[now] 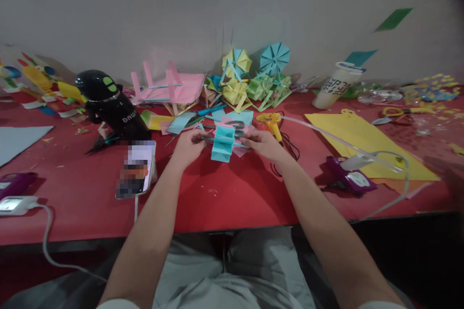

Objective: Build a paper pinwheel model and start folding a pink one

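Note:
Between my two hands is a light-blue pleated paper (223, 145), its folds running roughly crosswise. My left hand (191, 146) pinches at its left side, on what looks like the end of a thin strip or stick. On the right, my right hand (261, 144) has thumb and fingers closed on a thin blue paper strip (237, 144) that reaches to the pleated paper. Whether one strip runs behind the whole paper is hidden. Scissors (237, 125) with grey handles lie just behind, on loose blue and pink paper sheets (244, 116).
A yellow glue gun (273, 123) lies right of the papers. Folded-paper models (237, 65) line the back, near a pink paper table (174, 87). A black bottle (116, 106) and phone (137, 169) stand left; a white cup (331, 87), yellow sheets (362, 140) and purple power adapter (350, 176) are right.

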